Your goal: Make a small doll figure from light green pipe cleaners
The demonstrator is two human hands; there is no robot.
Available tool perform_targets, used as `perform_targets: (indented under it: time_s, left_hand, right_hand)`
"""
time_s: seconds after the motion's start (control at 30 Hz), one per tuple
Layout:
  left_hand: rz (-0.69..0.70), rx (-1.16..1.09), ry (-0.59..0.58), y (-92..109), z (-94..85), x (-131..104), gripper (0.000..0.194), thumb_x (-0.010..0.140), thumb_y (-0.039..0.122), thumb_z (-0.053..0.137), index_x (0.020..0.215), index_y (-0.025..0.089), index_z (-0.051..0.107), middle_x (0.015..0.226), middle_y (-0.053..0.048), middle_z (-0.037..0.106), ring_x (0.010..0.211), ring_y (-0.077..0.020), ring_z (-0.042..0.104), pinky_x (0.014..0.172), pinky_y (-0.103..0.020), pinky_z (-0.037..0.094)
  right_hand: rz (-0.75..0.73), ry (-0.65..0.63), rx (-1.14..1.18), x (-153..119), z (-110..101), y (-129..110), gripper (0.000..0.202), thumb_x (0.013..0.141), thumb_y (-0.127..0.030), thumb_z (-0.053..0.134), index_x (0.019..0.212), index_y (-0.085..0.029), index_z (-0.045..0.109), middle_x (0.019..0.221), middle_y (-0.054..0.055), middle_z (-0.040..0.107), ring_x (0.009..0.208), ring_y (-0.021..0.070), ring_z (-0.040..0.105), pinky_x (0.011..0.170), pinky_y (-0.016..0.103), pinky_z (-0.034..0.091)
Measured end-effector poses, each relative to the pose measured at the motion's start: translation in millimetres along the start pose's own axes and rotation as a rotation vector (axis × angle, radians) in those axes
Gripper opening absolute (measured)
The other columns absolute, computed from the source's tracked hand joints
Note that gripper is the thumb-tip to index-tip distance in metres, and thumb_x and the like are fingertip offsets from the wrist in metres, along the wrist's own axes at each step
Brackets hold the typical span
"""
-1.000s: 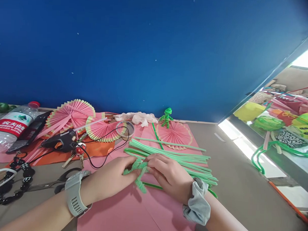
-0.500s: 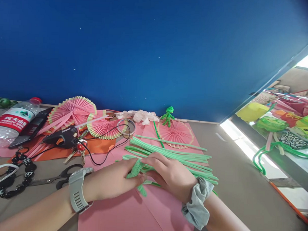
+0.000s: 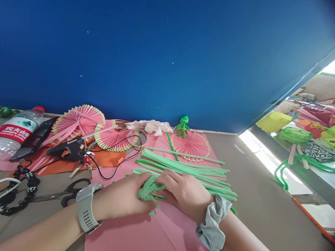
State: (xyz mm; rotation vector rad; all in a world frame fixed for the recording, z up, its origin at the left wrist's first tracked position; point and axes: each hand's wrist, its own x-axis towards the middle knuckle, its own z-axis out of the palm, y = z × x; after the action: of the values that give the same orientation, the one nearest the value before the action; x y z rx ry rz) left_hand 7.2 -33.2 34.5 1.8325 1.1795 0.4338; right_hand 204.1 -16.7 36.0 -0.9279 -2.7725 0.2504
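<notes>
A: Where's the piece [image 3: 146,191]?

B: Between both hands, over the pink paper [image 3: 140,237] and just on the near side of the loose stems [image 3: 182,164].

A: And the fingers?

B: The left hand [image 3: 122,197] pinches it between thumb and fingers. The right hand [image 3: 185,193] has its fingertips closed on the upper right end (the thumb is mostly hidden).

A: How far along is it?

B: Partway, I'd judge. Green stem is already wound into a thick, ridged body, with a branch running up to the right fingers and a bit poking out below the left hand. How many ends are unwound, I can't tell.

A: Anything finished?

B: A small green figure [image 3: 182,127] stands by the wall [image 3: 170,66], at the far edge of a pleated fan [image 3: 194,147]; that one looks complete, with head, arms and legs.

A: So what's left?

B: The piece shows no clear head or limbs like the figure's, and plenty of straight stems lie unused.
</notes>
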Motion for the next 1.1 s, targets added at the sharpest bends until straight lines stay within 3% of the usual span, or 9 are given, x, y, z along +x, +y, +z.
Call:
perform_targets:
  time_s: [0.2,0.33,0.47,0.63,0.7,0.8,0.87,1.0,1.1]
  left_hand:
    - [0.014,0.069,0.022,0.5,5.0,4.1,0.017,0.071,0.02,0.054,0.088,0.021,0.053,0.075,0.003,0.06,0.064,-0.0149,0.052,0.055,-0.023,0.036]
    - [0.014,-0.034,0.013,3.1,1.0,6.8,0.013,0.076,0.029,0.054,0.086,0.021,0.056,0.079,0.003,0.06,0.071,-0.0153,0.053,0.062,-0.023,0.039]
    - [-0.023,-0.124,0.009,3.0,-4.4,9.4,0.025,0.083,0.041,0.043,0.083,0.02,0.056,0.076,0.002,0.057,0.069,-0.0148,0.052,0.061,-0.023,0.039]
    - [0.035,-0.148,0.022,5.6,-4.3,11.4,0.025,0.084,0.039,0.04,0.083,0.02,0.056,0.076,0.001,0.055,0.072,-0.0148,0.051,0.064,-0.022,0.04]
    - [0.049,-0.12,0.045,6.0,-3.1,11.0,0.024,0.085,0.036,0.039,0.081,0.02,0.055,0.074,0.002,0.054,0.071,-0.0142,0.05,0.063,-0.022,0.04]
    - [0.025,-0.004,0.169,4.1,-1.6,10.4,0.024,0.085,0.036,0.038,0.073,0.019,0.049,0.068,0.003,0.047,0.064,-0.0129,0.045,0.058,-0.022,0.037]
    - [0.018,0.055,0.224,2.4,-1.3,10.5,0.024,0.085,0.037,0.039,0.07,0.019,0.046,0.066,0.003,0.043,0.063,-0.0126,0.042,0.057,-0.022,0.035]
    - [0.056,0.063,0.152,1.7,-2.4,11.4,0.024,0.086,0.034,0.038,0.071,0.018,0.048,0.068,0.003,0.048,0.064,-0.0127,0.045,0.058,-0.022,0.036]
    - [0.053,0.033,0.175,2.2,-3.3,11.5,0.025,0.086,0.037,0.037,0.078,0.018,0.051,0.074,0.002,0.052,0.07,-0.014,0.048,0.062,-0.023,0.038]
  right_hand:
    - [0.053,0.001,-0.021,1.3,-1.1,-1.4,0.011,0.088,-0.028,0.042,0.09,-0.019,0.049,0.086,0.002,0.059,0.063,0.0134,0.056,0.048,0.023,0.037]
    - [0.064,0.019,-0.109,0.4,-2.3,2.0,0.013,0.089,-0.025,0.039,0.089,-0.019,0.05,0.084,0.003,0.059,0.059,0.0129,0.055,0.045,0.024,0.034]
    - [0.08,0.077,-0.215,-1.2,-3.1,5.9,0.013,0.089,-0.022,0.038,0.087,-0.018,0.05,0.082,0.003,0.059,0.057,0.0128,0.054,0.045,0.024,0.032]
    - [0.087,0.116,-0.254,-2.4,0.3,7.5,0.008,0.087,-0.019,0.041,0.087,-0.019,0.05,0.08,0.002,0.058,0.056,0.0128,0.053,0.046,0.025,0.033]
    - [0.127,0.128,-0.244,-2.5,1.3,6.2,0.007,0.086,-0.02,0.043,0.089,-0.019,0.049,0.081,0.002,0.057,0.054,0.0123,0.052,0.045,0.024,0.033]
    - [0.21,0.129,-0.228,-1.8,0.3,2.3,0.007,0.086,-0.022,0.044,0.083,-0.019,0.049,0.077,0.002,0.056,0.053,0.0126,0.052,0.043,0.024,0.034]
    - [0.195,0.116,-0.214,-0.8,-2.0,-0.3,0.01,0.086,-0.019,0.042,0.079,-0.019,0.05,0.081,0.004,0.056,0.058,0.0135,0.054,0.045,0.024,0.036]
    - [0.098,0.149,-0.086,0.3,-6.5,-1.3,0.014,0.085,-0.011,0.039,0.082,-0.02,0.05,0.109,0.01,0.052,0.084,0.018,0.056,0.058,0.026,0.044]
    - [0.078,0.149,0.116,0.2,-8.5,1.1,0.012,0.086,-0.012,0.037,0.085,-0.019,0.047,0.098,0.008,0.054,0.08,0.0155,0.054,0.064,0.026,0.046]
